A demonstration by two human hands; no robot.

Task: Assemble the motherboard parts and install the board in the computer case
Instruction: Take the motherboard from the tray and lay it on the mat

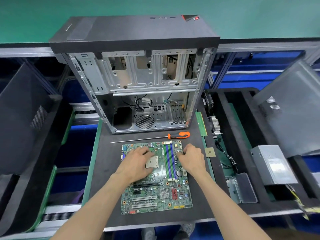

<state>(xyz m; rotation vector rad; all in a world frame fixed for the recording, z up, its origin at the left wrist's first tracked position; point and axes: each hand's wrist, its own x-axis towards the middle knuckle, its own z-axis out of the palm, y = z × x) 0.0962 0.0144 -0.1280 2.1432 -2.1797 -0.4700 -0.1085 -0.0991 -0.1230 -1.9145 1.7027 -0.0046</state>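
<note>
Seen from the head camera, looking down: a green motherboard (156, 177) lies flat on a dark work mat (103, 170), near the front edge. Both of the person's bare arms reach in from below. The left hand (136, 161) rests on the board's upper left part, fingers loosely spread and lying against the square processor socket (152, 161). The right hand (191, 157) sits at the board's upper right edge, fingers curled over that edge beside the blue and green memory slots (169, 160); whether it truly grips the board cannot be told.

Just beyond the board, a long screwdriver (179, 135) with an orange and black handle lies crosswise on the mat. Behind it stands the open computer case (138, 75), its bare metal interior facing the viewer. Right of the case, a green memory stick (201, 123) lies along the mat's edge, and a small square processor chip (210, 152) sits close to the right hand. Further right, a grey power supply (271, 164) rests in a black tray (242, 108)
</note>
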